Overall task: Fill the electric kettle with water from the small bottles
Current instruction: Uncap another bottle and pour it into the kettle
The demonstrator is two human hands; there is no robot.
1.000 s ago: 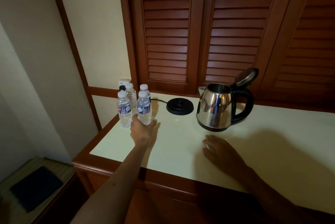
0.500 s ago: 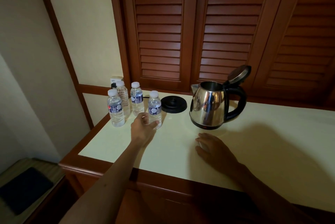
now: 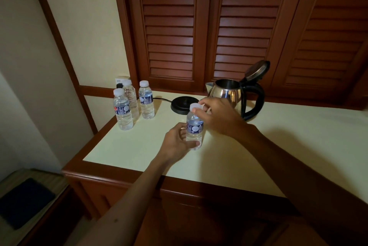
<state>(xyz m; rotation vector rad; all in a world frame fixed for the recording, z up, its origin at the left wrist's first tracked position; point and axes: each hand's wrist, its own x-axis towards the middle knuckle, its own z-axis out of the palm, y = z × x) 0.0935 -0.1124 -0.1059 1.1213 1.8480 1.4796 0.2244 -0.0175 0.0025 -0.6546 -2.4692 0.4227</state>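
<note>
Head: left hand grips bottle (upright); right hand pinches cap.

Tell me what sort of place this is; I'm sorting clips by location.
Probably a hotel room. A steel electric kettle with its lid open stands beside its base on a cream-topped wooden counter, several small water bottles are grouped by the wall, and louvered wooden doors stand behind.
</note>
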